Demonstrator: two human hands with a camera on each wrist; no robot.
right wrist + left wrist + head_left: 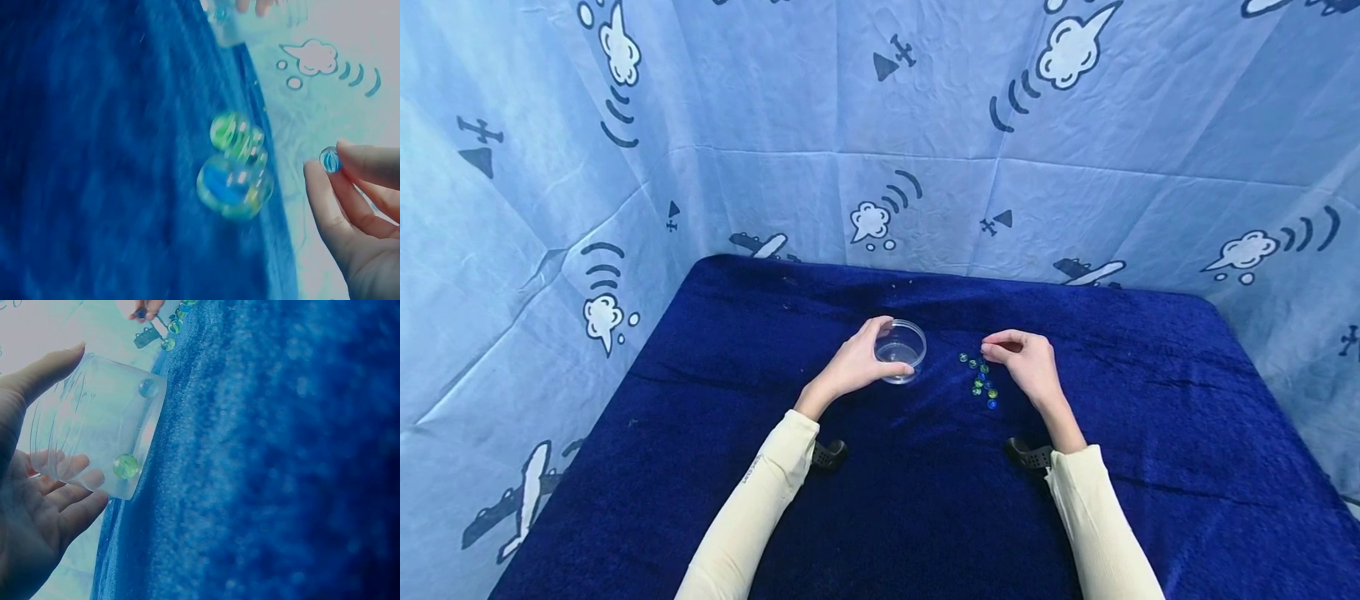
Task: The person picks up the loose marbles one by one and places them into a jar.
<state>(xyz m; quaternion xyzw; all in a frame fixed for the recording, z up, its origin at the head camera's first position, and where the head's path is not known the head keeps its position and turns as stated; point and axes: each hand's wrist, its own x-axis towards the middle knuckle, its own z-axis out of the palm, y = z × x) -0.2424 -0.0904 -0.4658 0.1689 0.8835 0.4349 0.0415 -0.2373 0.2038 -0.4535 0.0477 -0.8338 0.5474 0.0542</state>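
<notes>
A clear round plastic jar (904,337) stands on the blue cloth, and my left hand (852,360) grips it with thumb and fingers on opposite sides. Through its wall in the left wrist view, a blue marble (148,388) and a green marble (125,466) show near the bottom. My right hand (1033,365) pinches a clear marble with a blue swirl (330,160) between fingertips, held above the cloth. Just left of and below that hand lies a loose group of several green, yellow and blue glass marbles (992,404). They lie to the right of the jar.
Dark blue plush cloth (887,517) covers the table. A light blue patterned curtain (820,100) stands behind and along the sides. Small black perforated brackets (830,455) sit at both wrists, close above the cloth.
</notes>
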